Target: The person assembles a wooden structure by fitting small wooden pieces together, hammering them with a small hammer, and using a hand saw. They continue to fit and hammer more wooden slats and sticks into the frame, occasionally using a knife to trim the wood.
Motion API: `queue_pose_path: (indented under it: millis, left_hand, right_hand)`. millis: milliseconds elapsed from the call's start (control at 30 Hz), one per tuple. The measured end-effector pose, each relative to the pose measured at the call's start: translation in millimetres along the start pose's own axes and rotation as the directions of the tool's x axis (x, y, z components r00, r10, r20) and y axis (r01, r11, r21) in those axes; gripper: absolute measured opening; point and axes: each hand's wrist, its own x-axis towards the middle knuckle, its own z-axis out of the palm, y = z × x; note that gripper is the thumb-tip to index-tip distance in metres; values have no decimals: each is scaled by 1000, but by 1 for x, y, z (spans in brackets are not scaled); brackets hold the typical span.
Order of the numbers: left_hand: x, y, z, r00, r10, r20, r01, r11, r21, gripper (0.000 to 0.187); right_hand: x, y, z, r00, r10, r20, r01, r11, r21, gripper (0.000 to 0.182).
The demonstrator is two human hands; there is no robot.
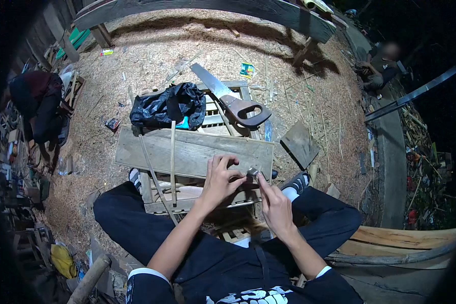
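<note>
I see sawdust ground (152, 55), plank (192, 152) on crate, handsaw (233, 99), black bag (167, 104) behind. Left hand (222, 181), right hand (274, 205) fingers pinch small metal piece (252, 173).

No readable text — labels, numbers, signs all illegible.

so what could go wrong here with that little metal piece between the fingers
The small metal piece is pinched only by fingertips of the left hand and right hand; if dropped, it could vanish into the sawdust. The handsaw lies just beyond the plank, teeth exposed, so a reach forward might graze it.
</note>
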Motion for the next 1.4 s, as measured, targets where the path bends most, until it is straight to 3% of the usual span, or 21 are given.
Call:
queue_pose_path:
  millis: [167,300,367,500,567,700,933,1000,1033,1100,1267,1400]
  left_hand:
    - [0,0,-2,1000,16,15,-17,999,40,15]
    - [-1,-1,-3,999,28,19,-29,998,52,14]
    - [0,1,-3,1000,20,-1,-20,999,35,14]
    - [-1,0,-2,1000,16,7,-16,999,37,15]
    - [-2,-1,-1,1000,21,8,-22,999,33,15]
    - [-2,-3,1,1000,19,-3,-19,999,30,16]
    - [-2,0,-2,1000,27,-6,-27,998,50,16]
    - [-1,3,-2,1000,20,-19,-20,1000,18,15]
    - [-2,2,-2,1000,22,-17,-22,1000,17,15]
    - [0,1,-2,1000,18,-5,-18,999,45,15]
    - [-1,-1,2,1000,17,-17,-16,1000,25,15]
    - [-1,-1,-1,1000,22,-3,-22,999,44,14]
  right_hand:
    - [1,-4,-1,994,-56,-96,63,995,72,61]
    - [7,0,0,998,-67,-11,67,997,32,62]
    - [7,-15,-12,987,-120,-105,130,987,96,61]
    - [2,-5,-3,973,-165,-162,175,983,50,60]
    - [6,-2,-4,997,-17,78,28,990,-139,61]
    - [3,-9,-5,998,-37,-53,37,999,-14,60]
    - [5,-3,-7,997,-80,-20,82,994,72,62]
    - [0,-2,-6,967,-194,-163,207,976,63,62]
    - [0,2,-3,967,-193,-165,205,977,62,62]
    - [6,9,2,998,0,66,3,999,-50,59]
    - [4,4,-3,996,-23,-89,33,993,109,56]
    - [7,3,-2,998,-46,-31,49,994,95,54]
